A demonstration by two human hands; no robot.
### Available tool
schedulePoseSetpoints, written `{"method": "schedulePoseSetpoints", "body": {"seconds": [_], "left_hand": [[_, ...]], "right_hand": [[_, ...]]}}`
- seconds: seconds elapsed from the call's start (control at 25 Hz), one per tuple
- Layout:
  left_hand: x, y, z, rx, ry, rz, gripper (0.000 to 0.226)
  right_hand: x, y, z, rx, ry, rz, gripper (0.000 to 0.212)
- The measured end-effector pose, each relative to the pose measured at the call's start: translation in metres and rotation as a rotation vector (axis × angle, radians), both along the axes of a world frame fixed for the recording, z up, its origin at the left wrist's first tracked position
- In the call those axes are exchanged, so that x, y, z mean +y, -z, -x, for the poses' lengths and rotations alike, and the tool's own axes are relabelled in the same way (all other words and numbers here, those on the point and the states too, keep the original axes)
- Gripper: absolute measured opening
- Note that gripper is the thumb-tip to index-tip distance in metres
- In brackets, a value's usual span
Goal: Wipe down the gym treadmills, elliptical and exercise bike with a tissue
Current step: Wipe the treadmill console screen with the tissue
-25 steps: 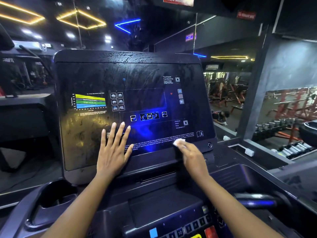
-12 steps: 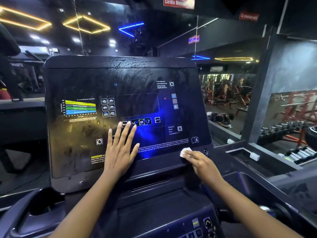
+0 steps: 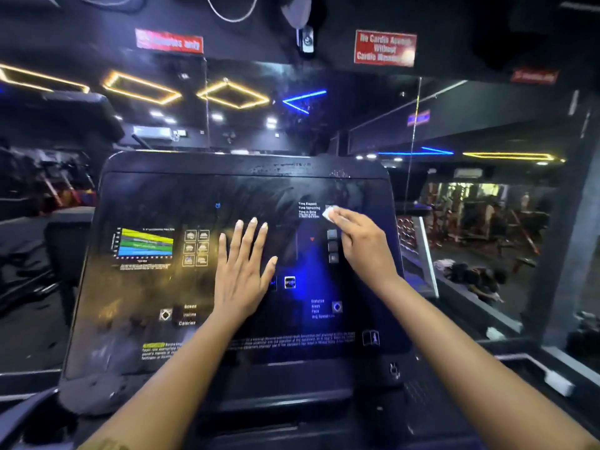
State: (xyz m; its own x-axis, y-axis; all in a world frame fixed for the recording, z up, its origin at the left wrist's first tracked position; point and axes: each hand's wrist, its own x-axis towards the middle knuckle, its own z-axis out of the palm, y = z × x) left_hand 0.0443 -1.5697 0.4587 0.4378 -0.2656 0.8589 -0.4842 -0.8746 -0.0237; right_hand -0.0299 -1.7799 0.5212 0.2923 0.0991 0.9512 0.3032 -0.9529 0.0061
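Note:
A treadmill's large black console panel (image 3: 156,345) fills the middle of the head view, its glossy face smeared and marked with a coloured chart and small icons. My left hand (image 3: 242,271) lies flat on the panel's centre, fingers straight and spread. My right hand (image 3: 363,241) pinches a small white tissue (image 3: 328,212) against the upper right part of the panel, beside the time readout text. Most of the tissue is hidden under my fingers.
A mirror wall (image 3: 487,222) rises behind and to the right of the console, reflecting gym machines and ceiling lights. Red signs (image 3: 384,48) hang above. Another machine's console (image 3: 81,115) stands at the left. A ledge with a small white block (image 3: 556,383) runs at the right.
My right hand has carried the tissue from the panel's lower right edge up to its upper right area. My left hand slid up to the panel's centre. The view has tilted upward.

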Motion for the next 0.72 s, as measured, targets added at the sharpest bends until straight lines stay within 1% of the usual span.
{"method": "schedulePoseSetpoints", "body": {"seconds": [0.08,0.2,0.32,0.4,0.52,0.6,0.72], "left_hand": [[-0.004,0.001,-0.004,0.006,-0.039,-0.006,0.063],[-0.004,0.005,-0.008,0.002,-0.068,-0.012,0.066],[-0.004,0.005,-0.009,-0.024,-0.079,-0.007,0.065],[-0.005,0.006,-0.008,-0.036,-0.077,0.000,0.063],[-0.004,0.006,-0.007,-0.051,-0.072,0.002,0.062],[-0.004,0.006,-0.006,-0.055,-0.074,0.003,0.062],[-0.005,0.006,-0.005,-0.048,-0.075,0.005,0.062]], "right_hand": [[0.007,-0.031,-0.022,-0.045,-0.020,0.052,0.044],[0.035,-0.062,-0.056,-0.080,-0.073,0.281,0.042],[0.057,-0.074,-0.091,-0.067,-0.072,0.515,0.042],[0.055,-0.074,-0.107,-0.020,-0.047,0.570,0.046],[0.031,-0.073,-0.109,0.029,-0.045,0.511,0.049],[0.006,-0.072,-0.101,-0.003,-0.018,0.409,0.048],[-0.041,-0.070,-0.087,-0.034,0.077,0.235,0.049]]}}
